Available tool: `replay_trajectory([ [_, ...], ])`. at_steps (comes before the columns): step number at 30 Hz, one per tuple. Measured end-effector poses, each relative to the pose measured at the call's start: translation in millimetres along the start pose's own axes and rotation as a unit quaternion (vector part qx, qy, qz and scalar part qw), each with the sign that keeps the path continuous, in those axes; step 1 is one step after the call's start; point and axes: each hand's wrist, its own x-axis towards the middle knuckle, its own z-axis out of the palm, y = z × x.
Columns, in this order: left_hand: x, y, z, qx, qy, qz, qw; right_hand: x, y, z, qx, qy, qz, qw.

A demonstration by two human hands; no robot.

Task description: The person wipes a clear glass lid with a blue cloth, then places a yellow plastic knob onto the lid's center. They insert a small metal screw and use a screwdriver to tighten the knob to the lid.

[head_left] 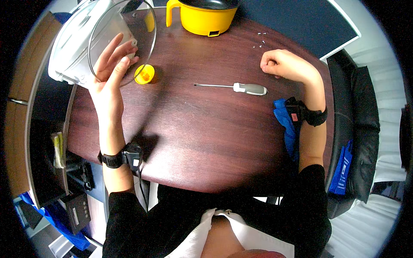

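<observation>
My left hand [112, 64] holds a round glass lid [144, 41] with a thin metal rim, tilted up at the far left, its fingers showing at the lower part of the glass. Just right of that hand, a small yellow knob [144, 74] rests on the table. My right hand [289, 65] is curled closed over the right side of the table; whether anything small is inside cannot be seen. Between the hands lies a screwdriver [249, 88] with a grey and white handle, its tip pointing left. Several small screws [260, 41] are scattered beyond my right hand.
A yellow pot [206, 19] with a handle stands at the far edge of the brown table [193, 137]. A white plastic container [71, 47] is at the far left. Blue cloth [284, 122] lies by my right forearm. A black chair [357, 129] stands at the right.
</observation>
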Motion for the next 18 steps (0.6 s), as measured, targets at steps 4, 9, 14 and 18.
replay_trajectory([
  [4,2.2,-4.5,-5.6,0.018,0.009,0.038,0.999,1.9,-8.0,1.9,0.000,-0.027,0.009,1.000],
  [9,0.6,6.6,-12.3,0.028,0.004,0.041,0.999,3.7,-33.4,14.3,-0.027,-0.024,-0.015,0.999],
  [14,5.3,-4.8,-14.9,0.007,-0.008,0.060,0.998,14.4,-97.2,33.7,-0.020,-0.010,-0.021,1.000],
  [18,6.4,2.8,-13.7,-0.026,-0.015,0.063,0.998,44.9,-156.7,53.8,-0.104,-0.019,-0.128,0.986],
])
